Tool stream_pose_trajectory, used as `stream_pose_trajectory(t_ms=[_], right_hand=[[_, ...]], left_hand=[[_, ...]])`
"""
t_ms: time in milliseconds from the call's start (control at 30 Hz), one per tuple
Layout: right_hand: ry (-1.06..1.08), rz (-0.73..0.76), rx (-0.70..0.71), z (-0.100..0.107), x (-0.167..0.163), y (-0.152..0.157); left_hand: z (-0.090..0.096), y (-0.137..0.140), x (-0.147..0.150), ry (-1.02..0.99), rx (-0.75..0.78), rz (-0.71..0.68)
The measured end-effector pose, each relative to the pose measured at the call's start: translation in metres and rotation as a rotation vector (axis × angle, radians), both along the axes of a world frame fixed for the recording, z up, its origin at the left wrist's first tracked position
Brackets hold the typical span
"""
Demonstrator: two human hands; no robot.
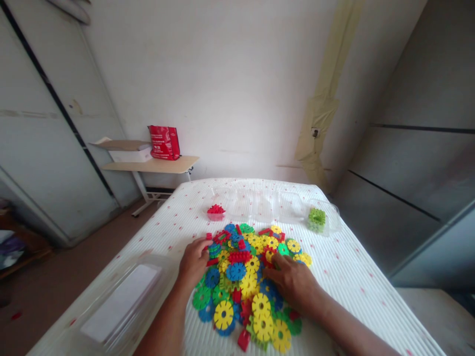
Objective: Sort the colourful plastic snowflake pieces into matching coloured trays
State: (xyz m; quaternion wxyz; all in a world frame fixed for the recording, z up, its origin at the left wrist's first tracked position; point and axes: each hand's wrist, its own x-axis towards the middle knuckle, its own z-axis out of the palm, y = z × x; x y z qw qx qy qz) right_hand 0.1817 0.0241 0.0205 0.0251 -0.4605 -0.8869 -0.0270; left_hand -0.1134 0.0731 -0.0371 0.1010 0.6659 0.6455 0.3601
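A heap of flat notched plastic discs in yellow, blue and green lies on the bed, with red blocks mixed in. At the heap's left edge is my left hand, its fingers closed by a small red block. My right hand reaches into the right side of the heap with fingers apart, touching pieces close to a red toothed piece. Its fingertips are partly hidden among the pieces.
Behind the heap stands a clear compartment tray with red pieces in its left end and green pieces in its right. A clear plastic lid lies at left. A side table bears a red bag and a box.
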Motion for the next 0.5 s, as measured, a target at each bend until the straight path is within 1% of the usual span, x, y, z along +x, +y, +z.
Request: stream_pose_trajectory(t_ms=[133, 333, 500], right_hand=[[-0.01, -0.004, 0.03, -0.002, -0.002, 0.0025], [0.001, 0.076, 0.019, -0.0022, 0.0035, 0.0044], [-0.006, 0.112, 0.046, -0.0021, 0.0023, 0.0058]], left_hand=[[0.0004, 0.0001, 0.0001, 0.004, -0.014, -0.005], [0.0016, -0.001, 0.0004, 0.022, -0.008, -0.004], [0.0005, 0.0004, 0.0001, 0.028, -0.017, -0.013]])
